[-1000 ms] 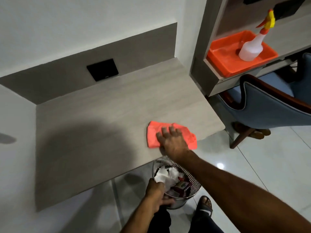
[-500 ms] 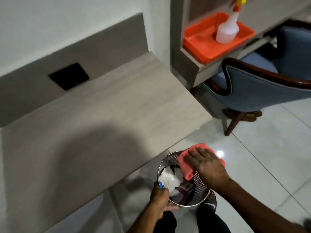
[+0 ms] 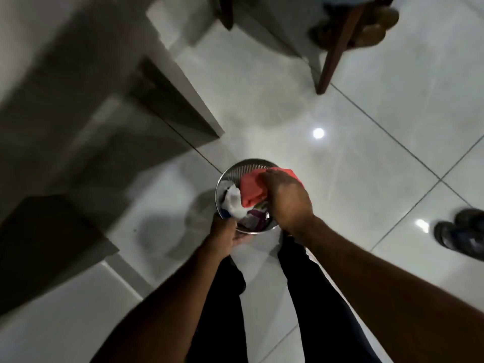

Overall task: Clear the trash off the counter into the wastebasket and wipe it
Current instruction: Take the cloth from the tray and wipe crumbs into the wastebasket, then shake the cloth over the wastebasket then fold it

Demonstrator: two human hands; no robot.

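A round metal mesh wastebasket [image 3: 243,169] hangs low over the tiled floor, in front of my legs. Crumpled white paper [image 3: 234,201] and coloured wrappers [image 3: 255,218] lie inside it. My left hand [image 3: 225,231] grips the basket's near rim. Over the basket's mouth, my right hand [image 3: 286,199] holds a bunched orange-red cloth [image 3: 251,189]. The counter [image 3: 78,74] is a blurred grey slab at the upper left, its top mostly out of sight.
A wooden chair leg [image 3: 334,51] stands on the floor at the top right, with brown footwear [image 3: 377,27] behind it. Dark shoes [image 3: 461,231] sit at the right edge. Glossy white tiles [image 3: 366,153] spread around the basket.
The cloth left the counter's front edge and came down over the basket with my right hand. My view tipped from the counter down to the floor. My left hand kept its hold on the rim.
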